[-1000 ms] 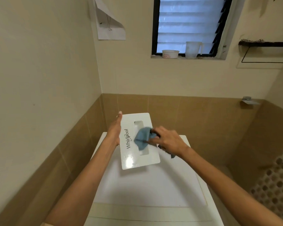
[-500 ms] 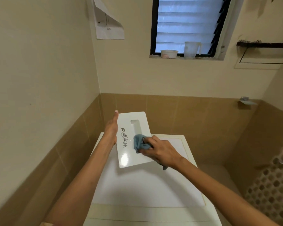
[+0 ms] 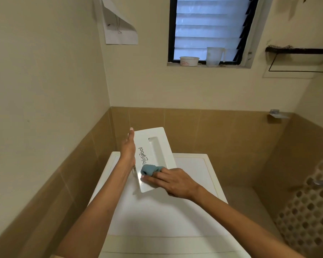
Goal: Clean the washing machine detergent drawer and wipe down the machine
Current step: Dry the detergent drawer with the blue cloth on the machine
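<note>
The white detergent drawer (image 3: 158, 144), its Whirlpool-lettered front panel facing me, is held tilted above the white washing machine top (image 3: 168, 216). My left hand (image 3: 128, 148) grips the drawer's left edge, fingers stretched along it. My right hand (image 3: 172, 180) presses a bunched blue cloth (image 3: 149, 170) against the lower end of the front panel, below the recessed handle slot. The drawer's compartments behind the panel are hidden.
The machine stands in a corner, a tiled wall close on its left and behind it. A window sill holds a white bowl (image 3: 189, 61) and a plastic jug (image 3: 214, 56). A perforated mat (image 3: 309, 216) hangs at the right; a wall rack (image 3: 298, 53) sits above it.
My right hand has dragged the blue cloth from the handle slot down the panel toward its lower end. The left hand has kept its hold on the drawer.
</note>
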